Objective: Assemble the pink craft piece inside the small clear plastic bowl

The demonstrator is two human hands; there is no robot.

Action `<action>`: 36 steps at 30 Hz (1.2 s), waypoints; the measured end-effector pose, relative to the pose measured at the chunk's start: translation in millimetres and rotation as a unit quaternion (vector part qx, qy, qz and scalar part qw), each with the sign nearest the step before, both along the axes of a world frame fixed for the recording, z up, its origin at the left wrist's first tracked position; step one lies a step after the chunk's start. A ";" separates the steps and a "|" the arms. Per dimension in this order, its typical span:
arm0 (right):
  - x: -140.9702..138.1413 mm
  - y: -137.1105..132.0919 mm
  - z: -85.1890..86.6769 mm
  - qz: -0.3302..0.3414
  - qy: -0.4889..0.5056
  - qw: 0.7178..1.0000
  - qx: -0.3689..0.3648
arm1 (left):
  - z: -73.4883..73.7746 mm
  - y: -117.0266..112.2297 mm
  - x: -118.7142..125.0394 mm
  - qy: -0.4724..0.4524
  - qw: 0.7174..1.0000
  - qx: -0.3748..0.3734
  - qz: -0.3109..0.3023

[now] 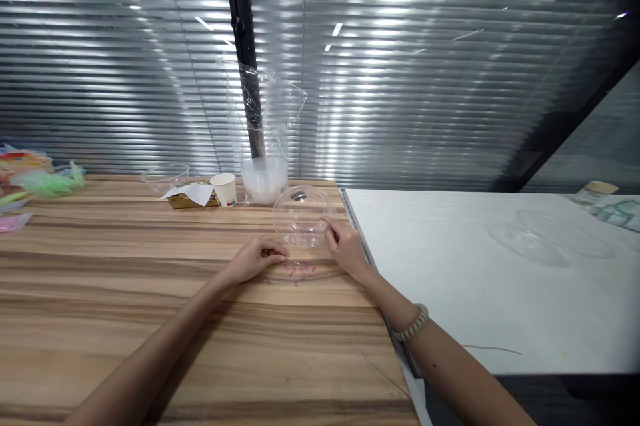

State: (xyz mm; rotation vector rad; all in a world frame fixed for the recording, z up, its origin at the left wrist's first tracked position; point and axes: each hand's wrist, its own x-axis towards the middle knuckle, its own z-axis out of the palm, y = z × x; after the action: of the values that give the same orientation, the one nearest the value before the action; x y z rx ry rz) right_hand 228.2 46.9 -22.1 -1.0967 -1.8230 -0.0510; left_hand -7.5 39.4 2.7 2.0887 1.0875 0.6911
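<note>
The person sits at a wooden tabletop (125, 279) with both arms stretched forward. The left hand (255, 259) lies low on the wood, its fingers curled together and pinching the near edge of a flat clear plastic piece (300, 271) that has small pink marks on it; what exactly is between the fingertips I cannot tell. The right hand (347, 249) is on the other side, its fingers closed lightly on the rim of a clear plastic dome lid (303, 215), which stands tilted just behind the flat piece, between the two hands. On the right wrist there is a beaded bracelet (413, 324). Further back, near the window blinds (450, 79), stand a white paper cup (225, 189), a clear bowl (165, 177), a small brown box with paper on it (193, 196), and a stack of clear cups in a plastic bag (263, 176). To the right, a white tabletop (450, 279) carries other clear lids (545, 239).
</note>
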 end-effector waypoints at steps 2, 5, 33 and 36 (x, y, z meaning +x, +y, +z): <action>0.1 0.8 -0.9 -0.004 0.003 1.000 0.000 | -2.7 -0.7 2.7 0.009 1.000 0.020 0.002; 0.2 1.3 -2.0 -0.010 0.004 1.000 0.004 | -6.2 -0.6 4.0 0.022 0.998 0.046 0.023; -4.2 -2.4 -5.3 0.076 -0.038 0.995 0.052 | -4.7 -6.0 4.0 0.038 0.849 0.526 0.044; -4.1 -2.4 -5.2 0.080 -0.042 0.995 0.052 | -4.5 -6.0 2.6 0.071 0.847 0.526 0.041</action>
State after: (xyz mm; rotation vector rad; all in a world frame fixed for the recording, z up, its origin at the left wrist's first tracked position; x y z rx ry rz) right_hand 224.1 44.5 -27.2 -0.8845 -1.9559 -0.0985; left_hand -4.9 33.4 -1.8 3.0451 0.9608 1.4254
